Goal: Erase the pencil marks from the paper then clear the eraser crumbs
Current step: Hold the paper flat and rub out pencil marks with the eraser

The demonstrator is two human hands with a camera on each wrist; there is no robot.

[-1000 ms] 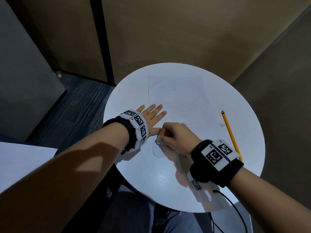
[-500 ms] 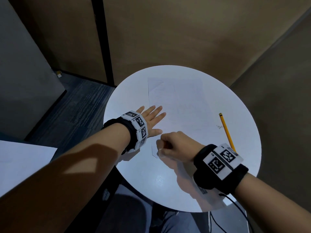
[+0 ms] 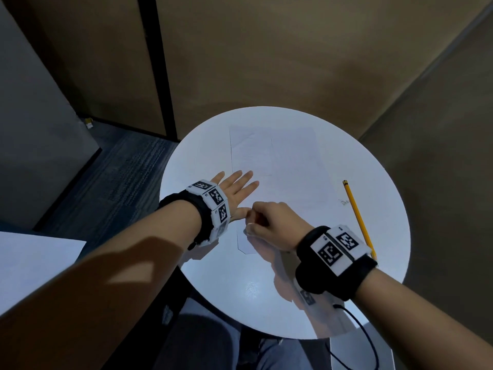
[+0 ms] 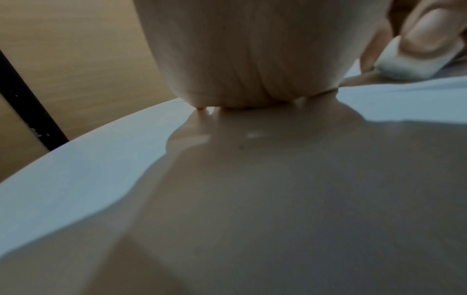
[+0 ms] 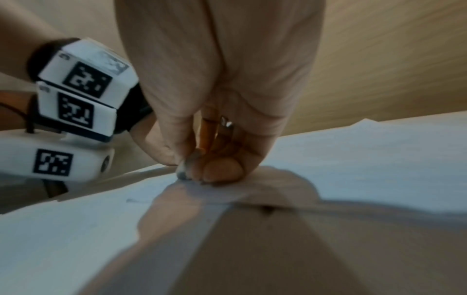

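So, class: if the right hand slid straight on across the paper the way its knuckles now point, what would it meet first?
Most likely the left hand, whose thumb lies just ahead of the right hand gripping the eraser; the gap looks tiny, though depth is unclear.

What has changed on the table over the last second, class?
The right hand, gripping the eraser, slid toward the person along the paper, then back beside the left hand's thumb. The left hand stayed flat on the paper; the pencil stayed put.
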